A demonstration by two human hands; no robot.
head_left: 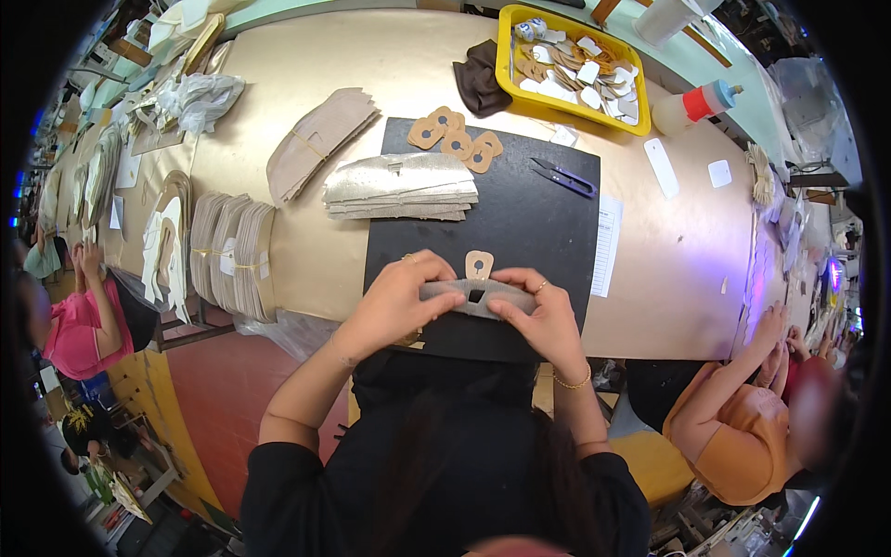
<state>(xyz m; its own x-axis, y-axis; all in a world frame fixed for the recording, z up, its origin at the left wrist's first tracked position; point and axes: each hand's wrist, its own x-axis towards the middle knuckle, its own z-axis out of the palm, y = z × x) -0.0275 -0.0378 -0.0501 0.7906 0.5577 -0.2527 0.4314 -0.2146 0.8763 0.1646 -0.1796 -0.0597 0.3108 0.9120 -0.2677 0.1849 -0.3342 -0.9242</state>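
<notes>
Holding a grey glittery shoe-upper piece (477,297) between both hands, you have it lifted just over the near edge of the black cutting mat (520,213). Your left hand (397,302) pinches its left end, thumb on top and fingers curled under; your right hand (546,320) grips the right end the same way, so both hands are closed on the one piece. A small tan keyhole-shaped patch (479,265) sits against the piece's upper middle, its stem meeting a dark notch in the grey strip; whether it is stuck on or only laid there, the view does not tell.

By the look of it, you are in the middle of lining this patch up with the notch. The next move seems to call for steady thumbs and an even press at the centre, without letting either end twist.

For room, the mat beyond your hands is bare through its middle. Farther up lie a stack of matching grey pieces (401,186) on the mat's left edge, four more tan patches (455,141) at its top, and black thread snips (564,176) to the right. A white paper slip (606,243) lies just beside the mat's right edge. The yellow tray (509,58) of mixed cut parts stands well apart at the far side. The table edge runs close under your wrists, so there is little room toward you.
</notes>
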